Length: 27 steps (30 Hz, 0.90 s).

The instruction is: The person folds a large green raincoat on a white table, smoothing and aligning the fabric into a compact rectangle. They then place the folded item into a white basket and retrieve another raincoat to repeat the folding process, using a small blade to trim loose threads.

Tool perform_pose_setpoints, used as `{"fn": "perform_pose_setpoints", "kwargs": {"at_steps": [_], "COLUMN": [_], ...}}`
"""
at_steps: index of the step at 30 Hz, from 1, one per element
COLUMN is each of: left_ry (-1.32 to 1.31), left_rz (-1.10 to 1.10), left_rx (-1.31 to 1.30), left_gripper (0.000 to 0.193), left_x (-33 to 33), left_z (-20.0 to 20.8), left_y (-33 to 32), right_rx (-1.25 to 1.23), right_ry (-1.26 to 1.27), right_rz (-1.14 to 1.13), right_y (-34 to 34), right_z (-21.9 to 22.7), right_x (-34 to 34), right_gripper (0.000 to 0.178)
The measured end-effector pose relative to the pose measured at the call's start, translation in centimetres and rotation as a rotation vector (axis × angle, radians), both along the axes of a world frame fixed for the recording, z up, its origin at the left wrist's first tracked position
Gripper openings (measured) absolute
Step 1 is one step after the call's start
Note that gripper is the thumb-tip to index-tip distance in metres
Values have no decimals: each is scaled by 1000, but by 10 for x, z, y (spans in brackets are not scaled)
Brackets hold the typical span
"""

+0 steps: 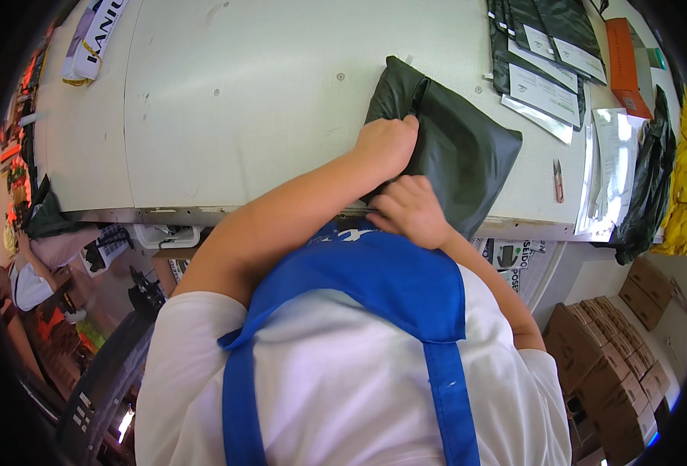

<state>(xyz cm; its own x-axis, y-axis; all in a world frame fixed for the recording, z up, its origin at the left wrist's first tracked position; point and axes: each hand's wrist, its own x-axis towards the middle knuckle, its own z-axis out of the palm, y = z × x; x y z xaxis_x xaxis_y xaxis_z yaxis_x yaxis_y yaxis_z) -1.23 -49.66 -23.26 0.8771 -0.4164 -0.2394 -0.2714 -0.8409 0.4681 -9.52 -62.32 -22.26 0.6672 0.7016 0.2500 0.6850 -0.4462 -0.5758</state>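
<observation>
A dark green plastic mailing bag [468, 151] lies slanted on the white worktable, its lower corner reaching over the front edge. Across its left side runs a folded strip or flap. My left hand [388, 146] is closed on that strip, with thumb and fingers pressed together. Close to the table's front edge, my right hand [412, 208] has its fingers curled at the bag's lower left side. What exactly the right fingers grip there is partly hidden by the hand itself.
Several dark mailing bags [542, 54] with white labels lie at the back right, near an orange box [628, 66]. Small red-handled snips [558, 182] and glossy sheets [614, 167] lie at the right. Cardboard boxes [604, 357] are stacked below; another person [36, 276] is at far left.
</observation>
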Motion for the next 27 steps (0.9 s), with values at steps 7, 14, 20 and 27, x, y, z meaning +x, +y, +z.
{"fn": "perform_pose_setpoints", "kwargs": {"at_steps": [7,14,20,27], "left_ry": [54,141,-335,-319], "left_rz": [22,55,162,-164], "left_rx": [6,-110,-467,-17], "left_gripper": [14,15,44,65], "left_x": [10,5,-73,-102], "left_z": [2,1,-15,-7], "left_y": [0,18,44,56], "right_rx": [-76,149,58,-31], "right_ry": [-134,24,71,-5], "right_rz": [-5,-573,-609,-559], "right_y": [14,17,19,22], "right_z": [-9,1,8,8], "right_x": [-11,6,27,36], "right_gripper": [10,12,8,9]}}
